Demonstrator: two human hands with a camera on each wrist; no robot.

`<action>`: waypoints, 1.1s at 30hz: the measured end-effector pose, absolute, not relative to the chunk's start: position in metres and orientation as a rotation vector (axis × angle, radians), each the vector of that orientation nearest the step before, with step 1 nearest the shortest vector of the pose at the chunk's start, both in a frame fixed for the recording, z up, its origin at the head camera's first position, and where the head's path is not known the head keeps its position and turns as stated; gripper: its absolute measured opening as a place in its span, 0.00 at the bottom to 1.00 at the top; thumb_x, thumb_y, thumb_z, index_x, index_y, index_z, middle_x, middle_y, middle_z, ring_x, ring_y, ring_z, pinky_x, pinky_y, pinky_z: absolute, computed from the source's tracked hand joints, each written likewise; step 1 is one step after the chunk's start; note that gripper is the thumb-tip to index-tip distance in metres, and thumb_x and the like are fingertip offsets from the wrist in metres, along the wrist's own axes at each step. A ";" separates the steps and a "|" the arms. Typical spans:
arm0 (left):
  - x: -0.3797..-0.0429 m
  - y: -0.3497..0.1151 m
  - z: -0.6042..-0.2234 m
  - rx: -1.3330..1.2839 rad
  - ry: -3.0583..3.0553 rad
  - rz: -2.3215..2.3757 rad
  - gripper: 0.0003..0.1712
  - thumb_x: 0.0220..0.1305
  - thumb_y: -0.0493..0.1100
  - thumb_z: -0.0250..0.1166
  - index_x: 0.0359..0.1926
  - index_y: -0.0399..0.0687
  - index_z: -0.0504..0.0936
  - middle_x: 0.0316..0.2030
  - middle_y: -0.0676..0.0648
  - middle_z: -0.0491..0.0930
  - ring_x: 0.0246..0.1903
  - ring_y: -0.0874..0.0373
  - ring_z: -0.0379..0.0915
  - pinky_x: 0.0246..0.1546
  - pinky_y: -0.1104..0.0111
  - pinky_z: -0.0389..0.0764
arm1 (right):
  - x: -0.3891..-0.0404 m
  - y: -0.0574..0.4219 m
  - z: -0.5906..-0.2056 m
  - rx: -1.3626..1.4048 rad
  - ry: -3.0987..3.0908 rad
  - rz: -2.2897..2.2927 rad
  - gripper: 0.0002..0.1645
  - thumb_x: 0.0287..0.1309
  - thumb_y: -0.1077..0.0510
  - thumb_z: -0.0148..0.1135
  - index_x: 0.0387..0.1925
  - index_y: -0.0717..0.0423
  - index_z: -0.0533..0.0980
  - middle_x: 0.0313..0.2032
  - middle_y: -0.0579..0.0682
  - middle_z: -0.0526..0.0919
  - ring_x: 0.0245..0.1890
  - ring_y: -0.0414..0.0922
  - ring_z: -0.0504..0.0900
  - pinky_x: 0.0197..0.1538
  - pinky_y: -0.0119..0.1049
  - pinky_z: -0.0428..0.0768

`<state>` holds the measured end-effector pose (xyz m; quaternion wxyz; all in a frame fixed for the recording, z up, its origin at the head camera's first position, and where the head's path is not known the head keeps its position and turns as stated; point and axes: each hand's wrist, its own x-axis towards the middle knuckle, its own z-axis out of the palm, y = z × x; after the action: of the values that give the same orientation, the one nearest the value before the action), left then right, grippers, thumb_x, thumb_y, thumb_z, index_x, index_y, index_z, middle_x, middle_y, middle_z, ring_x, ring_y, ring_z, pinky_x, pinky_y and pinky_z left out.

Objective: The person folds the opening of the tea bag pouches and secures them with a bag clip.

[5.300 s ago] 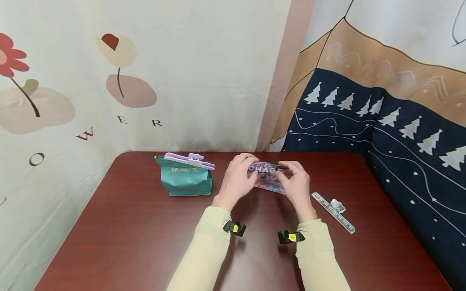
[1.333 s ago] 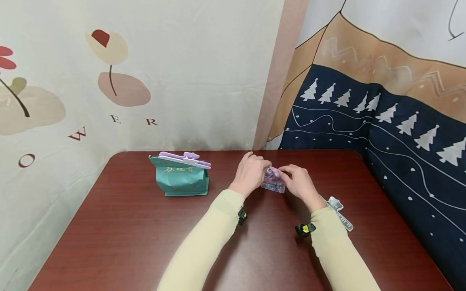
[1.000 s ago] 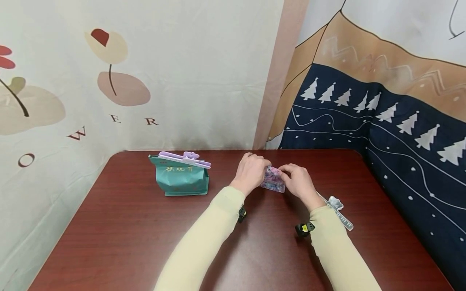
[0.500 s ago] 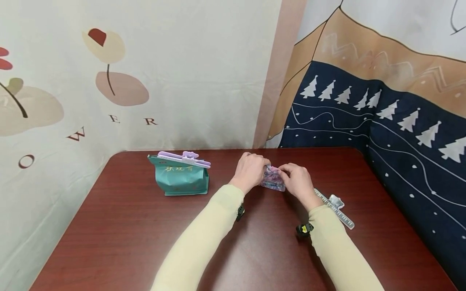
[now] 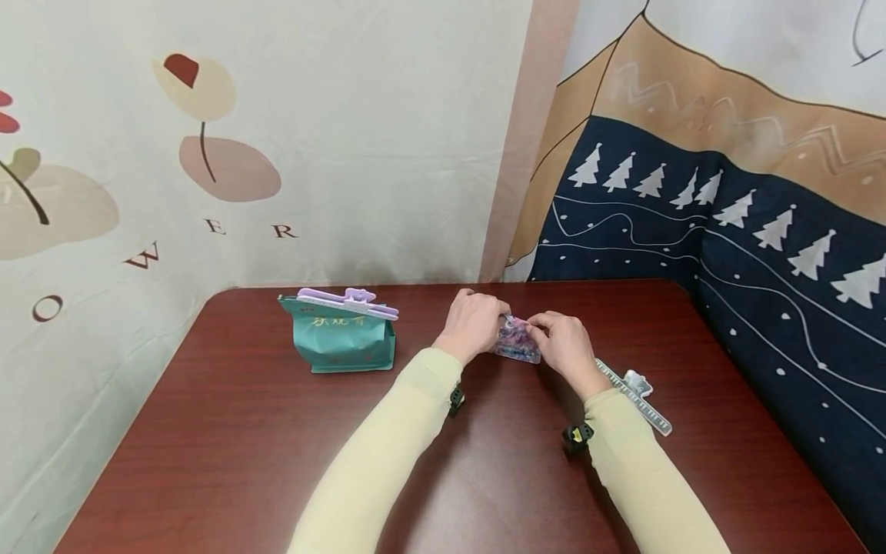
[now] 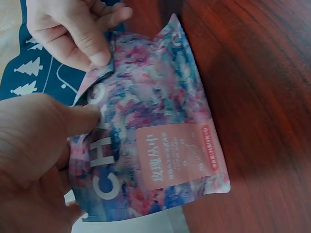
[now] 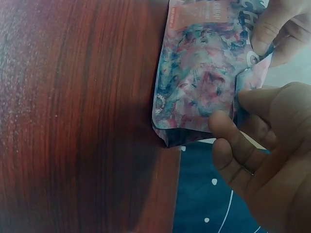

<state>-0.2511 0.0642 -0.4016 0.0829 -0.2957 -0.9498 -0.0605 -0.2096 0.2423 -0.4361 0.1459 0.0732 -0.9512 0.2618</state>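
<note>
A pink-and-blue patterned tea pouch (image 6: 146, 107) with large white letters and a pink label stands on the table between both hands. My left hand (image 5: 474, 322) pinches its top edge, thumb on the lettered front in the left wrist view. With the thumb and fingers of my right hand (image 5: 566, 348), I pinch the folded-over top near the pouch's right end; the fold shows in the right wrist view. Just right of my right wrist lies a silver-grey bag clip (image 5: 637, 394), its upper end close to the wrist.
A teal bag (image 5: 344, 342) stands upright at the back left, with a long lilac clip (image 5: 349, 302) across its top. The dark red-brown table (image 5: 228, 462) ends at a pale flowered curtain (image 5: 381, 154) behind and a navy tree-patterned cloth (image 5: 761, 308) on the right.
From holding the pouch's two ends, my hands have come closer together, the left sliding right over the front lettering and the top folding over. Over the last second they stay nearly still.
</note>
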 end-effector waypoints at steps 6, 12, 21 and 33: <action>-0.251 0.064 -0.399 -0.902 -2.876 -0.196 0.13 0.69 0.56 0.67 0.46 0.59 0.92 0.35 0.55 0.90 0.39 0.59 0.85 0.64 0.54 0.71 | -0.211 0.242 -0.434 0.222 -2.755 0.713 0.08 0.65 0.60 0.69 0.43 0.59 0.88 0.46 0.61 0.89 0.44 0.59 0.87 0.52 0.55 0.83; -0.250 0.065 -0.400 -0.860 -2.879 -0.213 0.21 0.70 0.65 0.62 0.43 0.60 0.93 0.30 0.55 0.89 0.35 0.59 0.84 0.57 0.58 0.73 | -0.210 0.241 -0.435 0.223 -2.764 0.712 0.08 0.65 0.59 0.69 0.42 0.59 0.88 0.45 0.60 0.89 0.42 0.58 0.87 0.49 0.54 0.84; -0.253 0.073 -0.401 -0.817 -2.873 -0.155 0.13 0.72 0.58 0.65 0.47 0.65 0.92 0.36 0.57 0.90 0.40 0.61 0.85 0.62 0.58 0.70 | -0.208 0.246 -0.430 0.252 -2.777 0.682 0.08 0.65 0.59 0.69 0.42 0.60 0.89 0.42 0.60 0.89 0.44 0.59 0.86 0.52 0.56 0.82; -0.253 0.074 -0.403 -0.787 -2.862 -0.152 0.11 0.71 0.58 0.65 0.44 0.66 0.93 0.36 0.58 0.90 0.38 0.61 0.85 0.51 0.62 0.72 | -0.210 0.250 -0.430 0.297 -2.803 0.697 0.12 0.61 0.72 0.65 0.42 0.60 0.88 0.38 0.58 0.88 0.42 0.59 0.86 0.51 0.56 0.83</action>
<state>-0.2534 0.0742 -0.4034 0.0847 -0.2637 -0.9595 -0.0509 -0.2103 0.2496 -0.4304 0.1185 0.1015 -0.9585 0.2385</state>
